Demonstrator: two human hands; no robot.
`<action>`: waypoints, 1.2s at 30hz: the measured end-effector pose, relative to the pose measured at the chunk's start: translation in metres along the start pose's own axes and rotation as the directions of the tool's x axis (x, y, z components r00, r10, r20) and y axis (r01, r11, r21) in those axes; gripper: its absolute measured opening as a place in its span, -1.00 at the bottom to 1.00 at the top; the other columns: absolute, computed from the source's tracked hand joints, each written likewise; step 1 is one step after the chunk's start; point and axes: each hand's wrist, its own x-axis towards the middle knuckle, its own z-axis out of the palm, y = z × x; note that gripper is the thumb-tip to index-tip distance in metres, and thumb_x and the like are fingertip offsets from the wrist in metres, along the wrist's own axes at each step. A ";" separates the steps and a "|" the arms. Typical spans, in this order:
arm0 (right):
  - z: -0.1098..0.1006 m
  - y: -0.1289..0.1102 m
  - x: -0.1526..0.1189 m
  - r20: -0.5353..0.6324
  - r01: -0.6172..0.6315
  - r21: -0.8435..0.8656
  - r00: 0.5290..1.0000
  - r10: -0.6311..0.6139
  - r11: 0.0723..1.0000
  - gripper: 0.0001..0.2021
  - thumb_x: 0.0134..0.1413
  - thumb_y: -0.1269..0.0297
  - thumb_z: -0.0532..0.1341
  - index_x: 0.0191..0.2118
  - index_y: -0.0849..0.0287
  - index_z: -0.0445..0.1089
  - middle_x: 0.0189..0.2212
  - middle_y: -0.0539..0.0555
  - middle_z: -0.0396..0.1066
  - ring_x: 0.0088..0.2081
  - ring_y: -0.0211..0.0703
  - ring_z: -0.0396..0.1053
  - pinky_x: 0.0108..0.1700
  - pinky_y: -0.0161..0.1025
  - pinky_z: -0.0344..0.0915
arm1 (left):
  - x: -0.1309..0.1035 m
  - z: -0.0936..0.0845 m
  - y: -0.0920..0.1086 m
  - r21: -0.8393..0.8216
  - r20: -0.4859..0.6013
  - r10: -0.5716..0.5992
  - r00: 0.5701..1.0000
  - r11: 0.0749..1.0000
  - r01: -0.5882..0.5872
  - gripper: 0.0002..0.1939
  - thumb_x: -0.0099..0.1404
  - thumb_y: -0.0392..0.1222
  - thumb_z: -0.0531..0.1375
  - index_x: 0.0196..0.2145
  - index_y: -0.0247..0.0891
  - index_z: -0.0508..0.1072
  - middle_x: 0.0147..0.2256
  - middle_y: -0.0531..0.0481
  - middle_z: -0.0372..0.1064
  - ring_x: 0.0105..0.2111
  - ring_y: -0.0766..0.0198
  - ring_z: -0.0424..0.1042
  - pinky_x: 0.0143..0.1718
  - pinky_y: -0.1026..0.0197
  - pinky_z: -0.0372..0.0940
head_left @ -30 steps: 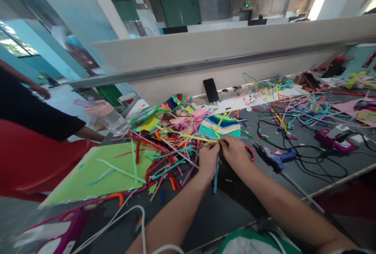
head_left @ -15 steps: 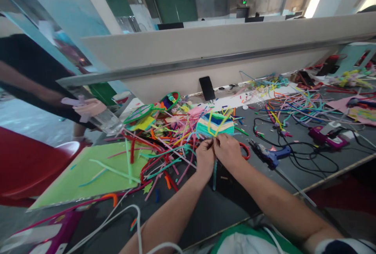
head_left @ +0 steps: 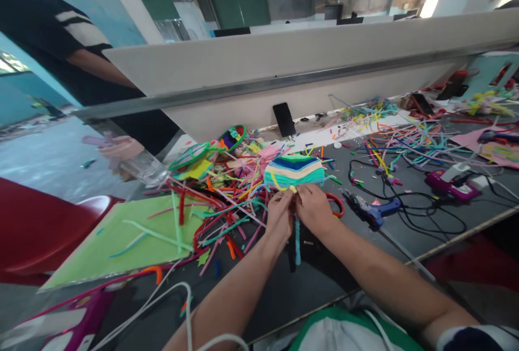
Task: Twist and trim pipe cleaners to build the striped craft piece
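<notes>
My left hand (head_left: 279, 211) and my right hand (head_left: 315, 209) meet at the middle of the table, their fingertips pinched together on a yellow pipe cleaner (head_left: 275, 180). One bent length of it rises above my left fingers; the part between my fingertips is mostly hidden. Just beyond my hands lies a round striped panel (head_left: 302, 170) in green, blue, cream and teal, its lower edge close to my fingers. Below my hands a light-blue pipe cleaner (head_left: 298, 243) hangs or lies toward me; I cannot tell where its upper end goes.
Tangled pipe cleaners (head_left: 231, 216) lie left of my hands, beside a green sheet (head_left: 141, 221). A blue glue gun (head_left: 375, 210), black cables and a purple power strip (head_left: 454, 184) are at right. A phone (head_left: 284, 119) leans on the partition. Someone in a dark shirt (head_left: 52, 32) stands at far left.
The yellow pipe cleaner stood up in two arms; now one bent arm shows and the rest is down at my fingers. The person at left has moved toward the partition.
</notes>
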 end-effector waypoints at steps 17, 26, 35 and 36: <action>-0.008 0.013 0.001 -0.008 -0.305 0.112 0.952 0.308 0.946 -0.78 0.14 0.29 0.09 -0.49 0.19 0.35 -0.51 0.10 0.41 -0.43 -0.16 0.34 -0.32 -0.28 0.19 | -0.005 0.002 0.001 0.117 0.019 0.044 0.999 0.992 -0.046 -0.67 -0.03 -0.09 0.38 -0.56 -0.33 0.31 -0.63 0.17 0.15 -0.62 0.50 0.11 -0.58 0.39 0.05; -0.014 0.017 0.011 0.090 -0.330 0.427 0.942 0.324 0.842 -0.94 0.00 0.34 0.16 -0.37 0.17 0.37 -0.39 0.08 0.43 -0.31 -0.15 0.36 -0.21 -0.25 0.25 | 0.006 -0.003 0.000 0.091 0.034 0.050 0.998 0.994 -0.053 -0.70 0.02 -0.06 0.35 -0.48 -0.32 0.36 -0.58 0.12 0.29 -0.58 0.44 0.27 -0.47 0.33 0.23; -0.004 0.042 0.006 0.203 -0.421 0.901 0.630 0.750 0.110 -0.76 -0.18 0.37 0.24 -0.29 0.15 0.25 -0.41 -0.06 0.28 -0.42 -0.30 0.24 -0.36 -0.34 0.21 | 0.006 -0.004 0.021 -0.048 0.013 -0.076 0.997 0.996 0.076 -0.69 0.00 -0.09 0.38 -0.39 -0.31 0.40 -0.49 0.06 0.39 -0.52 0.38 0.39 -0.41 0.30 0.33; 0.000 0.040 0.005 0.342 -0.487 0.873 0.653 0.675 0.029 -0.75 -0.19 0.33 0.28 -0.30 0.16 0.27 -0.43 -0.06 0.29 -0.43 -0.30 0.24 -0.39 -0.34 0.21 | 0.004 -0.002 0.021 -0.053 0.010 -0.104 0.995 0.993 0.104 -0.69 0.00 -0.09 0.38 -0.40 -0.32 0.41 -0.50 0.06 0.39 -0.53 0.38 0.39 -0.42 0.31 0.33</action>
